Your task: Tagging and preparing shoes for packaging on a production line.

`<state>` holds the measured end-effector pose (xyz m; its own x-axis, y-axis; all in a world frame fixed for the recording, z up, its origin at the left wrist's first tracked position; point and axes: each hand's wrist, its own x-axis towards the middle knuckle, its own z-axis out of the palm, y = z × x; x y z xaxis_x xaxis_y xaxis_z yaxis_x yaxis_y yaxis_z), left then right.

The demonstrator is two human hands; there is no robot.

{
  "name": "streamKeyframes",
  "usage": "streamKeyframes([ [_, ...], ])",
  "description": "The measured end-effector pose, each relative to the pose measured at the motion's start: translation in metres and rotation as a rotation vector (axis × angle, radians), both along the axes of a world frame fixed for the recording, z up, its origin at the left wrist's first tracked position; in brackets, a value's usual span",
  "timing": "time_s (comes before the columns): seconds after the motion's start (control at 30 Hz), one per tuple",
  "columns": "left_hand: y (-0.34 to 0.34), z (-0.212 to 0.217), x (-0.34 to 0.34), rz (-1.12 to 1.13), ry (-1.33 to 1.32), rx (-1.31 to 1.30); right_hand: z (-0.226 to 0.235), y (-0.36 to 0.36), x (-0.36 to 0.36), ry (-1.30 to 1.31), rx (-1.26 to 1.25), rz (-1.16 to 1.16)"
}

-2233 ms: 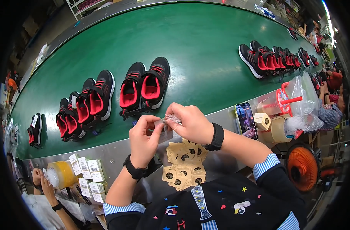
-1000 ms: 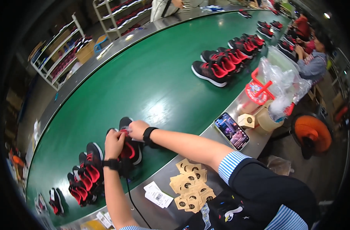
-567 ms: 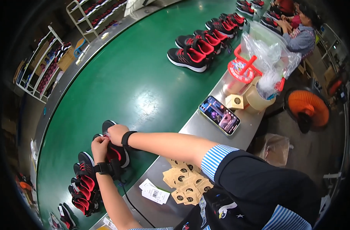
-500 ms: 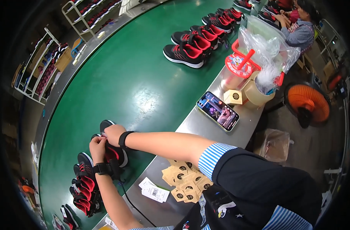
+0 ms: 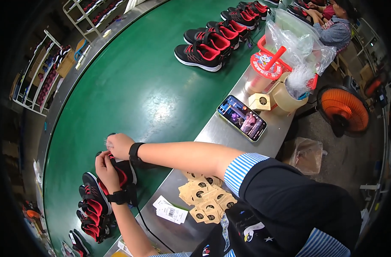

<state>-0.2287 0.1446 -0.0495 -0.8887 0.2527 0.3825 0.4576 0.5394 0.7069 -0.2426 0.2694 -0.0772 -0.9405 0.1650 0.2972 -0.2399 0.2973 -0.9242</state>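
Note:
A pair of black sneakers (image 5: 126, 173) with red lining and white soles sits on the green belt under my hands, partly covered by them. My left hand (image 5: 105, 168) is closed in a pinch at the laces of these sneakers; what its fingertips hold is hidden. Just beyond it, my right hand (image 5: 120, 146) is closed, with thin clear strands (image 5: 108, 143) sticking out past its fingers. A small pale piece shows between the hands, too small to make out. Both wrists wear black bands, and a dark cable runs from near the left one.
More sneakers (image 5: 93, 192) stand at the near left, others (image 5: 199, 55) farther along the green belt (image 5: 131, 90). On the metal ledge lie tan tags (image 5: 206, 197), white tags (image 5: 170, 210), a phone (image 5: 241, 118) and a drink cup (image 5: 259, 79). An orange fan (image 5: 344, 110) and a co-worker (image 5: 334, 28) are right.
My right hand has moved slightly away from my left, and clear strands now show beyond its fingers. My left hand stays pinched at the sneakers. The view has shifted a little.

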Motion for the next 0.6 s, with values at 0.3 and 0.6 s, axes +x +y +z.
streamKeyframes([
  [0.3, -0.015, -0.003, 0.004, -0.102, 0.102, -0.081, 0.012, 0.013, 0.005, -0.134, -0.379, 0.339],
  [0.6, -0.015, 0.002, 0.019, -0.016, -0.020, -0.011, 0.010, -0.003, 0.003, -0.064, -0.078, 0.224],
])
